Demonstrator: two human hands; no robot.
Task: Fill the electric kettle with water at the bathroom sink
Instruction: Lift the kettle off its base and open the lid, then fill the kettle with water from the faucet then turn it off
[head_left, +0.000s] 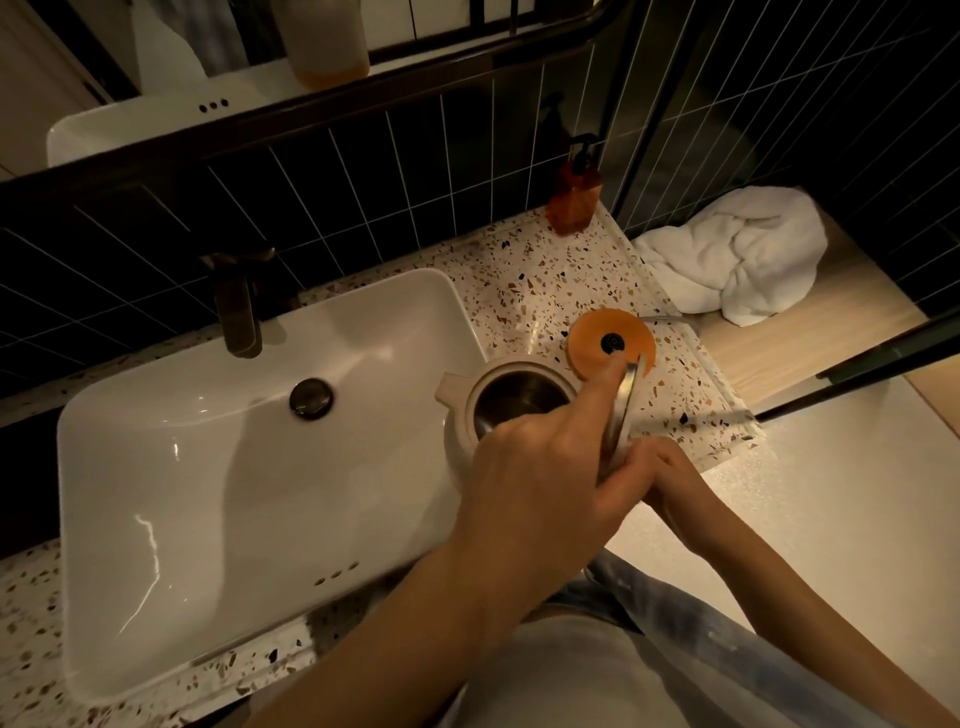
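The cream electric kettle (460, 441) is at the right rim of the white sink (208, 467), its spout pointing left and its steel inside exposed and dark. My left hand (540, 473) holds the round lid (623, 410) tilted on edge above the kettle's right side, with one finger stretched along it. Partly hidden behind it, my right hand (670, 478) is curled where the kettle's handle would be; the handle itself is hidden. An orange disc with a black centre (597, 338) lies on the speckled counter (530, 280). The dark faucet (239, 306) stands behind the basin, with no water running.
An amber pump bottle (574, 192) stands at the counter's back right corner. A crumpled white towel (737, 254) lies on a wooden ledge to the right. Dark tiled wall and a mirror rise behind the sink. The drain plug (311, 399) sits mid-basin.
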